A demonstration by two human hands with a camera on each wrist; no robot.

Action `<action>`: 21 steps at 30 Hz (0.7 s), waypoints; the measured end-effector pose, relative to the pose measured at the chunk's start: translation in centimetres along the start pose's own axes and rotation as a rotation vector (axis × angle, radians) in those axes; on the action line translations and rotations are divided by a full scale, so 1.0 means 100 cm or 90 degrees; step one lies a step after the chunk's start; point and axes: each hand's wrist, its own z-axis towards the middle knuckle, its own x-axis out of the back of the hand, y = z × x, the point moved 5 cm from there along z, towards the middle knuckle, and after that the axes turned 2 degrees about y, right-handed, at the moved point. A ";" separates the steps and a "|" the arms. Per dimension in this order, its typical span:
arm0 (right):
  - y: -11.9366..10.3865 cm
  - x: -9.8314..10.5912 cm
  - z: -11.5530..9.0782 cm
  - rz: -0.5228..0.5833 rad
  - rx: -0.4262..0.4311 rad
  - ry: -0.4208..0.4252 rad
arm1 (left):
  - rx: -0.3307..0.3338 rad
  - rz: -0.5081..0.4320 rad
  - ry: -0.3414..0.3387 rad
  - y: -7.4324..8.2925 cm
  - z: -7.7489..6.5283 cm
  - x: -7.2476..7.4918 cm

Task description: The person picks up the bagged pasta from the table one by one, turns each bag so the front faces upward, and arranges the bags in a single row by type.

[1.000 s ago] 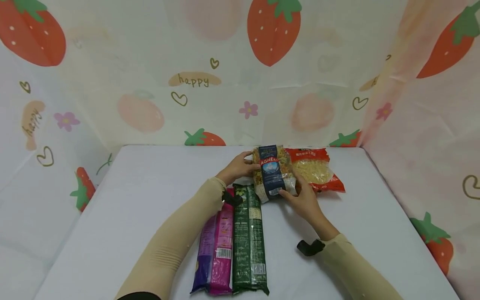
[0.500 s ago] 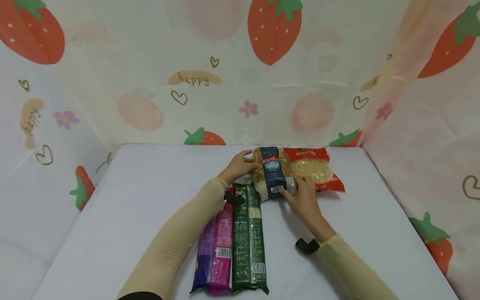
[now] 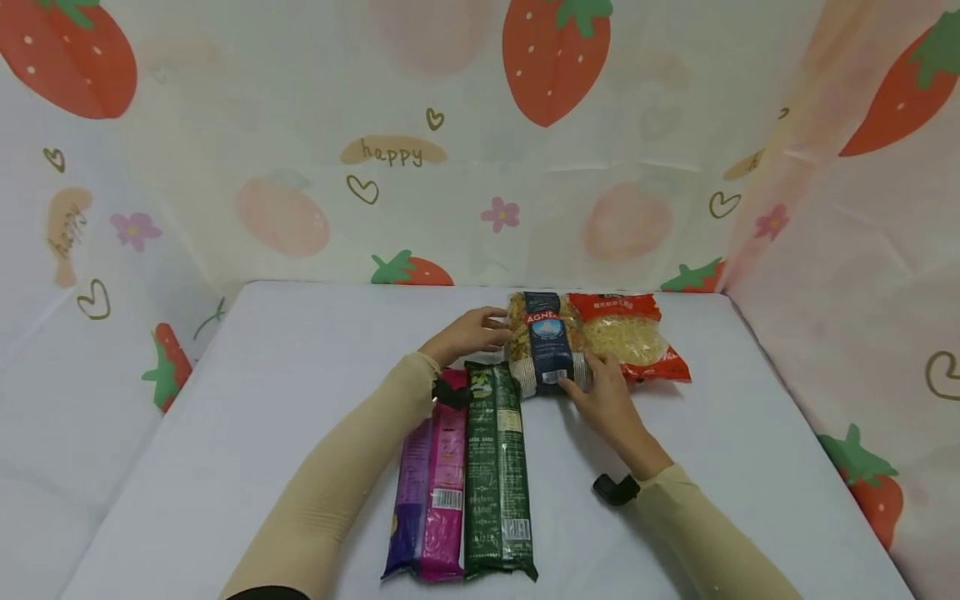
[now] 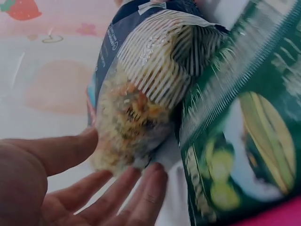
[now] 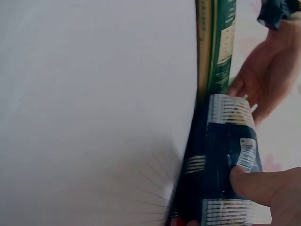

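A clear bag of mixed-colour pasta (image 3: 551, 333) with a navy band lies at the back of the table. My right hand (image 3: 609, 408) grips its near right corner; in the right wrist view the thumb (image 5: 254, 183) presses beside the barcode. At the bag's left side is my left hand (image 3: 468, 332), its fingers loosely extended; in the left wrist view these fingers (image 4: 148, 193) are spread by the bag's end without holding it. A green spaghetti packet (image 3: 497, 475) lies lengthwise just in front of the bag, with a pink and purple packet (image 3: 438, 500) along its left side.
A red bag of pale pasta (image 3: 622, 337) lies against the right side of the navy-banded bag. The white table (image 3: 300, 350) ends at a strawberry-print cloth wall (image 3: 420, 217) behind, with more cloth on both sides.
The navy-banded pasta bag has settled lower and straighter beside the red bag. My left hand has loosened and drawn slightly left, while my right hand stays at the bag's corner.
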 end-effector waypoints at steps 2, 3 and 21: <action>-0.001 -0.001 -0.001 -0.001 -0.002 -0.013 | -0.003 0.063 -0.015 -0.002 -0.009 0.004; -0.002 -0.001 -0.002 -0.003 -0.003 -0.019 | -0.005 0.097 -0.023 -0.003 -0.013 0.005; -0.027 -0.001 -0.061 -0.007 0.042 -0.082 | -0.034 0.403 -0.105 -0.018 -0.064 0.004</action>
